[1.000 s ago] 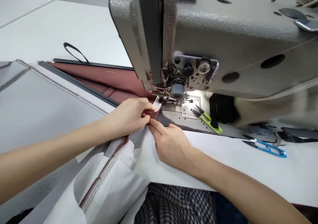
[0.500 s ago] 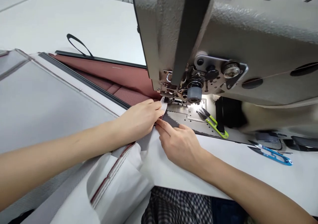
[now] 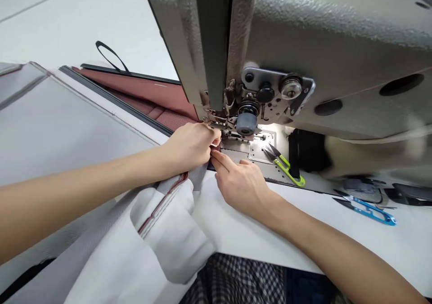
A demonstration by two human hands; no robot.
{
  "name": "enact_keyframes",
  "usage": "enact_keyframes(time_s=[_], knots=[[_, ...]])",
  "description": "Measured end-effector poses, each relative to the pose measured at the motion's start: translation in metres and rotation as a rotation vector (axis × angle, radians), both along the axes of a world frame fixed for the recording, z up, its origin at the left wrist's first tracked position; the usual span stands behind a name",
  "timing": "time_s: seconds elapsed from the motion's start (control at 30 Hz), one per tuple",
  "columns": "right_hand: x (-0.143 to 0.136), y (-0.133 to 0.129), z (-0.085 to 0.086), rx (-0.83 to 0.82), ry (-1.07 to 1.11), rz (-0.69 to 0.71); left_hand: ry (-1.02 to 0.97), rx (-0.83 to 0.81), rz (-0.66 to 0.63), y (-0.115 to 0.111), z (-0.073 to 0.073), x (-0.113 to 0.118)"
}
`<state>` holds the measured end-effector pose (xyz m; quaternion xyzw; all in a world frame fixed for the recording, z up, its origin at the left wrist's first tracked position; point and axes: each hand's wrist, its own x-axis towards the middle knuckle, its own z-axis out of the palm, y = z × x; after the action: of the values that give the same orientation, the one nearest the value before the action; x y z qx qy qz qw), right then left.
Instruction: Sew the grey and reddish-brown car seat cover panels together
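My left hand (image 3: 189, 149) is closed on the edge of a sewn seat cover (image 3: 91, 115) right in front of the sewing machine's (image 3: 303, 34) presser area. Beside it, my right hand (image 3: 241, 185) pinches the same edge, with its fingertips almost touching my left hand. The cover's pale grey backing faces up, and dark red fabric (image 3: 145, 86) shows in its fold. White lining (image 3: 182, 232) with a red stitched seam bunches below my wrists. The needle and the exact gripped edge are hidden behind my fingers and the machine head.
Yellow-green thread snips (image 3: 286, 169) lie on the metal bed plate. Blue snips (image 3: 367, 212) rest farther right on the white table (image 3: 324, 223). A black strap loop (image 3: 110, 56) stands up from the cover's far edge. Dark cloth (image 3: 308, 155) sits under the machine arm.
The view has shifted, so the machine appears farther left. My left fingers have curled in more tightly near the presser foot, and the white and dark edge seen there before is now mostly covered.
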<state>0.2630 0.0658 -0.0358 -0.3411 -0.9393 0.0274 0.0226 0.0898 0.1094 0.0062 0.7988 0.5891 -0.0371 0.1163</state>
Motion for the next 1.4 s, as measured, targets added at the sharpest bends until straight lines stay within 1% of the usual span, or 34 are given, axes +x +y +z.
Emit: enact_keyframes(time_s=[0.07,0.1,0.23,0.3,0.37,0.47,0.57,0.67,0.73,0.77,0.87,0.93,0.97,1.0,1.07,1.1,1.17,1.23,1.3,1.4], knots=[[-0.001,-0.001,0.001,0.005,-0.017,0.000,0.073,0.017,-0.050,-0.003,0.002,0.001],[-0.001,-0.001,0.001,0.008,-0.020,0.007,0.070,0.011,-0.078,-0.006,0.003,0.000],[0.000,-0.002,0.000,0.019,-0.010,0.033,-0.036,-0.026,-0.203,-0.018,0.003,-0.008],[0.001,-0.002,-0.001,0.033,0.009,0.028,-0.055,-0.020,-0.235,-0.022,0.002,-0.011],[0.001,-0.002,-0.002,0.048,0.026,0.014,-0.055,-0.017,-0.238,-0.022,0.001,-0.012],[0.001,0.000,-0.001,0.048,0.034,-0.010,-0.004,-0.020,-0.225,-0.021,0.003,-0.009],[0.001,0.005,0.001,0.014,0.041,-0.054,0.039,-0.018,-0.203,-0.015,0.006,-0.002],[0.002,0.011,0.003,-0.037,0.095,-0.102,0.039,0.006,-0.160,-0.007,0.008,0.001],[0.004,0.014,0.003,-0.062,0.149,-0.106,-0.020,-0.007,-0.132,-0.002,0.013,-0.005],[0.005,0.016,0.003,-0.074,0.176,-0.103,-0.087,-0.042,-0.113,-0.001,0.016,-0.010],[0.007,0.021,0.002,-0.158,0.254,-0.092,-0.379,-0.180,0.010,-0.006,0.024,-0.035],[0.008,0.025,0.001,-0.262,0.342,-0.087,-0.521,-0.217,0.043,-0.014,0.022,-0.051],[0.007,0.027,0.000,-0.314,0.403,-0.086,-0.573,-0.208,0.021,-0.019,0.019,-0.057],[0.007,0.028,0.000,-0.359,0.466,-0.081,-0.620,-0.193,-0.031,-0.024,0.014,-0.061],[0.007,0.029,-0.001,-0.411,0.572,-0.075,-0.699,-0.154,-0.171,-0.030,0.003,-0.064],[0.007,0.030,-0.001,-0.425,0.604,-0.074,-0.715,-0.133,-0.240,-0.030,-0.003,-0.064],[0.007,0.030,0.000,-0.451,0.632,-0.071,-0.681,-0.108,-0.357,-0.027,-0.010,-0.062],[0.007,0.029,0.002,-0.482,0.627,-0.074,-0.617,-0.097,-0.420,-0.019,-0.013,-0.062],[0.007,0.029,0.006,-0.507,0.593,-0.092,-0.579,-0.094,-0.455,-0.010,-0.013,-0.063],[0.005,0.028,0.008,-0.506,0.539,-0.136,-0.518,-0.106,-0.519,0.000,-0.013,-0.066]])
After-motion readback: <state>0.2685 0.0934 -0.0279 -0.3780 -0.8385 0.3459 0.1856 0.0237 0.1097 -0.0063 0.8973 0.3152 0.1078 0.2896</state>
